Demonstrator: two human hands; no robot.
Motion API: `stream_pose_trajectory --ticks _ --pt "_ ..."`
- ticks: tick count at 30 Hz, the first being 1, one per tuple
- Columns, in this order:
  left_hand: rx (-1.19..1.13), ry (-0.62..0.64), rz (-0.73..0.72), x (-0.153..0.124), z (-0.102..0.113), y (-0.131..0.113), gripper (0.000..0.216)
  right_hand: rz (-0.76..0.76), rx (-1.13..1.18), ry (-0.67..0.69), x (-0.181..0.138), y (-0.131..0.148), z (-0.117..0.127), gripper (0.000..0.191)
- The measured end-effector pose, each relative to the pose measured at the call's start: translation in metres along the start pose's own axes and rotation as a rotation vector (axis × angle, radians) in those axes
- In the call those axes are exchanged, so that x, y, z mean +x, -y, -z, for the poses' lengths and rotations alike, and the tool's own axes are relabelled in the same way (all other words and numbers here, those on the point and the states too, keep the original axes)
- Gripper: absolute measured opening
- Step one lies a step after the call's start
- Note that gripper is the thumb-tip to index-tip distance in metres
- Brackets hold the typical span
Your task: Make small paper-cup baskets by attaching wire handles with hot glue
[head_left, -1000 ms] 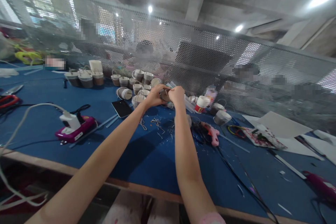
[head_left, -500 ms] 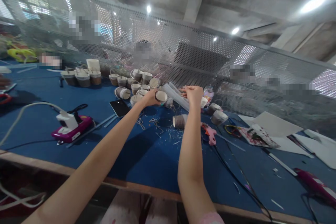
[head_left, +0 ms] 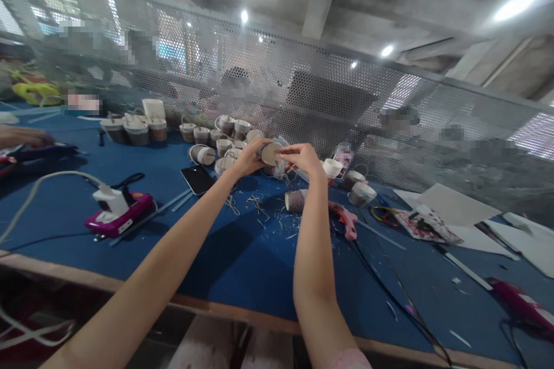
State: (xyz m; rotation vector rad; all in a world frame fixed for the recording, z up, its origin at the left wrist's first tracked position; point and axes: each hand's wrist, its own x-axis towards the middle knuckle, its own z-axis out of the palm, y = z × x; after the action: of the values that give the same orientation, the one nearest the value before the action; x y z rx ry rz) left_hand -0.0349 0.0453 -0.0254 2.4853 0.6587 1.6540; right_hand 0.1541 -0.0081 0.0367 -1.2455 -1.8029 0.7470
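My left hand (head_left: 252,157) is closed around a small cup (head_left: 270,154), whose round tan face is turned toward me. The fingertips of my right hand (head_left: 302,158) are bent against the right edge of that face; whether they pinch anything else there is too small to tell. Just behind the hands lies a bundle of clear, long strips (head_left: 283,142), partly hidden. Below my right wrist another cup (head_left: 295,200), wrapped in grey-brown, rests on its side. Close to my right forearm is a pink glue gun (head_left: 347,223).
Several wrapped cups with looped handles (head_left: 201,134) stand behind my left hand. A black phone (head_left: 197,179) and a purple power strip (head_left: 119,216) are on the left, thread scraps (head_left: 277,220) in front, white sheets (head_left: 450,204) at right. Another person's hand (head_left: 26,138) is far left.
My right hand has come left and down from the clear strips to the cup. The cup now shows a tan face instead of its pale opening. Another person's hand has moved further into view.
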Motion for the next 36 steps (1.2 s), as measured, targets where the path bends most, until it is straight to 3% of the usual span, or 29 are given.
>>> stream_pose_trajectory --ticks 6,10,15,22,31,36 --pt "0.022 -0.072 -0.096 0.007 0.005 -0.018 0.043 -0.043 -0.139 0.085 0.001 0.009 -0.013 0.039" --pt "0.018 -0.015 -0.089 0.007 0.005 -0.021 0.042 -0.122 -0.147 0.044 0.009 0.001 -0.020 0.026" --pt "0.015 -0.022 -0.082 0.005 0.002 -0.016 0.040 -0.156 -0.088 0.149 0.010 -0.005 -0.017 0.009" --pt "-0.092 -0.139 -0.002 0.004 0.001 -0.014 0.050 -0.087 -0.053 0.285 -0.005 0.015 -0.008 0.029" --pt "-0.201 -0.209 0.109 0.003 0.001 -0.007 0.065 0.190 -0.042 -0.072 -0.024 0.042 0.005 0.029" --pt "-0.084 -0.248 0.060 0.005 0.001 -0.006 0.063 0.281 -0.030 -0.105 -0.028 0.047 0.002 0.025"
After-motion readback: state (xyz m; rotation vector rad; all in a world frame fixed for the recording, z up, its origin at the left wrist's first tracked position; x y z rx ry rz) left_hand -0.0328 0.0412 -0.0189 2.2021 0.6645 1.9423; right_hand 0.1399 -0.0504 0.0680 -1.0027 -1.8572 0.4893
